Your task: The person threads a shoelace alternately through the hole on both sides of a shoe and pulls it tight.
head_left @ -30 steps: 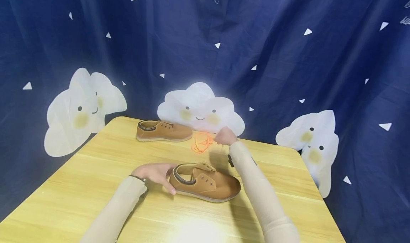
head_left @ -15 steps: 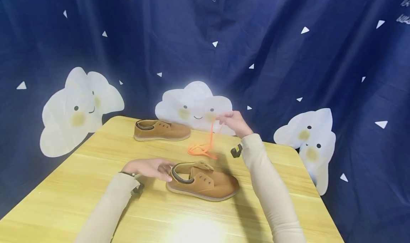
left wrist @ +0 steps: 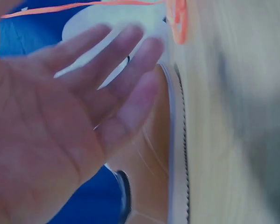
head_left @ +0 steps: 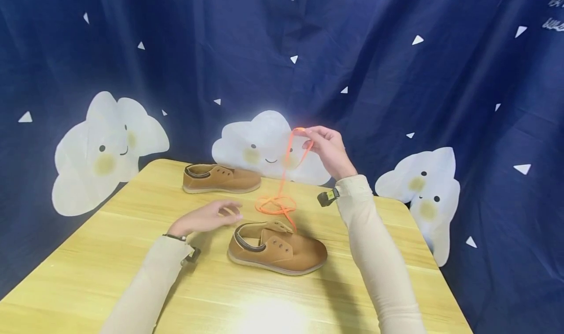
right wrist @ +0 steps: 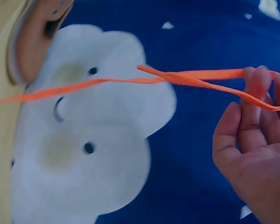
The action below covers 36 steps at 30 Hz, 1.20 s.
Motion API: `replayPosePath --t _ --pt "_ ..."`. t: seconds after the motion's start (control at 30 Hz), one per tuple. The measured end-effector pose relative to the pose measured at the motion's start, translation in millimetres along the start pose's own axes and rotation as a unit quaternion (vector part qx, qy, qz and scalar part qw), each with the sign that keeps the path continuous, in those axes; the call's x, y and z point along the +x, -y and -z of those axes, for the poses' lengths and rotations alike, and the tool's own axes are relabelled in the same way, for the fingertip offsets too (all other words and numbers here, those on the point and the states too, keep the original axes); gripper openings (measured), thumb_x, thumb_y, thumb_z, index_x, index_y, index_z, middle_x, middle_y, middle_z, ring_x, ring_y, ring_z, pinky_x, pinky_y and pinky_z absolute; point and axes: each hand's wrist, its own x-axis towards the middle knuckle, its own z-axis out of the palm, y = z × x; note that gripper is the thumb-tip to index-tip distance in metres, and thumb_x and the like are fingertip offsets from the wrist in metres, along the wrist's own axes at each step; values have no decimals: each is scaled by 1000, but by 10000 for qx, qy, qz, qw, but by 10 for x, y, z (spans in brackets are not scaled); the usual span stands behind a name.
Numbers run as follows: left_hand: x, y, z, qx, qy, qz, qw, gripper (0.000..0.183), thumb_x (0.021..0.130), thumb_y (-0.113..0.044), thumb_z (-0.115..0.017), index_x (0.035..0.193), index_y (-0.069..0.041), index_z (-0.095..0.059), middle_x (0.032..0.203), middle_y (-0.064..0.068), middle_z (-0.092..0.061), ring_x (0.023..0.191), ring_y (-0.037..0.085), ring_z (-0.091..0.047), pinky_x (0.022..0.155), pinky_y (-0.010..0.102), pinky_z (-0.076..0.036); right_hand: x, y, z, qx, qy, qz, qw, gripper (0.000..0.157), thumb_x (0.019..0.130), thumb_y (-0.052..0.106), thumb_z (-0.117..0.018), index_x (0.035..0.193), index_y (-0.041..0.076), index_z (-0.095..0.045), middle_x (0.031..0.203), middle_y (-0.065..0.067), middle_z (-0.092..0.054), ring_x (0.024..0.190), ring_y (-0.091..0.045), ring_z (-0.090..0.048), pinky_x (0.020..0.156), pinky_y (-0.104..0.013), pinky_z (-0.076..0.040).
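Right hand (head_left: 328, 150) raised, its grip holding a long, flat, bright orange fabric lace (right wrist: 210, 74) in curled fingertips. Lace doubles back there into a loop; one short loose end dangles. The long strand drops to crossing coils on the pale yellow wood-grain bench (head_left: 110, 265), between the two shoes. Left hand (head_left: 207, 217) hovers by the heel of the near tan-brown, leather-look low shoe (head_left: 282, 259), apart from it; grip slack, fingers loosely bent, nothing in it. That shoe upright, no lace in its visible metal eyelets (head_left: 280, 246). Matching tan-brown far shoe (head_left: 226, 180) well back, also upright.

Risks, as judged:
- Slip. Only fingertips carry the lace, near one end; a snag below could pull it free.
- Knot. Coils cross over one another; a quick lift might cinch them tight rather than unwind them.
- Catch. A stretch of lace reaches the near shoe's upper edge, touching or merely behind it, cannot tell. If it hooks the raised eyelet flap, a tug could turn the shoe, no hand being there to steady it.
- Twist. Strands overlap below the fingers; any twist probably carries along the length and leaves the lace lying unevenly.
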Motion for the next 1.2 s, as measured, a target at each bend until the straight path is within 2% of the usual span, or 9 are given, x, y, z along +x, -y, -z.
replayPosePath --t 0.13,0.27,0.4,0.47,0.53,0.7,0.8,1.07,1.2 --pt "60 -144 -19 -180 -778 -152 9967 59 104 -47 -58 149 -10 -50 150 14 -55 132 35 -59 108 52 -51 -115 208 -97 604 399 391 9966 18 103 9 -60 90 10 -72 111 -4 -80 62 -12 -58 77 -27 -55" --pt "143 -453 -66 -736 -1443 -549 9853 51 105 -45 -56 147 -15 -52 150 10 -55 136 33 -56 113 54 -46 -315 333 -196 994 955 564 9889 25 103 4 -55 85 9 -71 113 -8 -78 71 -13 -61 69 -27 -52" --pt "217 -825 -150 -1678 -1668 -1219 9639 48 108 -42 -51 147 -15 -53 151 9 -56 140 31 -53 119 56 -39 -585 281 -280 483 1383 397 9884 28 101 5 -53 79 12 -68 105 -1 -80 73 -13 -61 65 -27 -51" --pt "237 -961 -203 -2113 -1510 -1583 9526 47 110 -40 -46 147 -14 -53 150 11 -56 141 32 -51 121 58 -36 -731 179 -301 -14 1577 208 9873 26 101 8 -54 81 14 -69 95 4 -78 68 -13 -58 69 -27 -50" --pt "250 -1035 -256 -2287 -1149 -1781 9501 44 111 -41 -40 138 -12 -60 147 11 -60 140 29 -55 120 58 -37 -878 52 -295 -552 1719 78 9835 21 102 12 -56 86 14 -70 79 6 -72 64 -13 -54 72 -28 -49" --pt "259 -1027 -347 -1942 61 -1701 9661 38 112 -37 -40 104 -13 -69 106 13 -75 106 27 -69 100 48 -50 -1186 -265 -176 -1108 1866 -59 9761 16 104 16 -59 100 5 -70 71 5 -63 61 -19 -52 67 -28 -47" --pt "251 -971 -346 -1728 515 -1641 9698 34 111 -30 -47 100 -7 -69 84 11 -66 83 28 -62 81 40 -50 -1300 -413 -46 -1146 1957 -122 9739 17 104 14 -59 101 1 -69 79 5 -70 59 -22 -50 61 -26 -46" --pt "196 -911 -265 -1177 897 -1451 9783 28 106 -30 -58 97 -5 -69 63 -3 -46 54 6 -40 53 22 -37 -1383 -610 351 -1650 2758 -374 9462 14 102 8 -60 98 -2 -69 80 4 -70 60 -16 -52 59 -23 -45" --pt "186 -910 -258 -924 892 -1429 9814 26 106 -26 -59 96 -6 -71 60 -3 -44 53 6 -40 55 22 -39 -1403 -673 496 -1835 3244 -585 9261 14 101 5 -61 99 -5 -71 84 -19 -71 69 -18 -62 67 -25 -54"
